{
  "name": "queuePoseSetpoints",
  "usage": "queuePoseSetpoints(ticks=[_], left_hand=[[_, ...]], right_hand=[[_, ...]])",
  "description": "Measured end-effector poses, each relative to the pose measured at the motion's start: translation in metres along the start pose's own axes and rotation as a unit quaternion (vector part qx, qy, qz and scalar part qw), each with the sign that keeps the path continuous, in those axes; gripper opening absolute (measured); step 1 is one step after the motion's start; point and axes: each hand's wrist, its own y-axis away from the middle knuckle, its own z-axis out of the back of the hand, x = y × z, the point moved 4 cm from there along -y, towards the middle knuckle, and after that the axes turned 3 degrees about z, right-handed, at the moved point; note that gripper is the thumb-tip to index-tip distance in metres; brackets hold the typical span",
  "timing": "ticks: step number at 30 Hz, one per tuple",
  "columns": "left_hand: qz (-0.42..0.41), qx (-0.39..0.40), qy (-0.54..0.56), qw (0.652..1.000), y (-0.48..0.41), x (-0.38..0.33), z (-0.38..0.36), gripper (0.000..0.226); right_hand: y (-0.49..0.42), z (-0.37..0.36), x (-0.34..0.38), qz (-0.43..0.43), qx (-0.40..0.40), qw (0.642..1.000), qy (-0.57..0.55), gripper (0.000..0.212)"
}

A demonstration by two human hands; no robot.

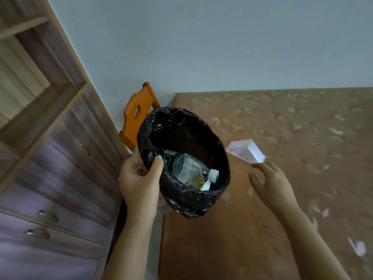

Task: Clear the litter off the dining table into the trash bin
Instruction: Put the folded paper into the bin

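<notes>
My left hand (140,178) grips the near-left rim of the trash bin (179,126), which is lined with a black bag and held up at the table's left edge. Inside lie a clear plastic bottle (187,167) with a green label and white cap, and a small yellow-white scrap (205,186). My right hand (270,180) hovers open over the brown patterned dining table (282,128), fingers spread, just below a white box (247,151) lying on the table. A white crumpled scrap (359,248) lies near the table's right edge.
An orange wooden chair (137,116) stands behind the bin against the pale wall. A wooden cabinet with shelves and drawers (50,158) fills the left side. A narrow gap of floor runs between the cabinet and the table.
</notes>
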Motion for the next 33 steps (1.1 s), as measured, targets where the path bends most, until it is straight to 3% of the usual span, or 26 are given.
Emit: queuePoseSetpoints(ticks=[9, 19, 24, 29, 33], left_hand=[[-0.007, 0.106, 0.013, 0.994, -0.091, 0.017, -0.06, 0.007], [0.016, 0.098, 0.0, 0.995, -0.115, 0.035, -0.113, 0.01], [-0.006, 0.086, -0.029, 0.996, -0.114, 0.037, -0.127, 0.026], [0.016, 0.058, -0.013, 0.998, -0.114, 0.041, -0.128, 0.018], [0.012, 0.059, -0.017, 0.998, -0.115, 0.039, -0.126, 0.018]], right_hand=[[-0.048, -0.037, -0.009, -0.105, -0.023, 0.994, 0.004, 0.03], [-0.115, -0.066, -0.072, -0.133, 0.003, 0.991, -0.01, 0.039], [-0.151, -0.085, -0.103, -0.144, 0.028, 0.989, -0.025, 0.05], [-0.17, -0.108, -0.118, -0.145, 0.09, 0.985, -0.027, 0.058], [-0.175, -0.115, -0.123, -0.153, 0.089, 0.984, -0.035, 0.058]])
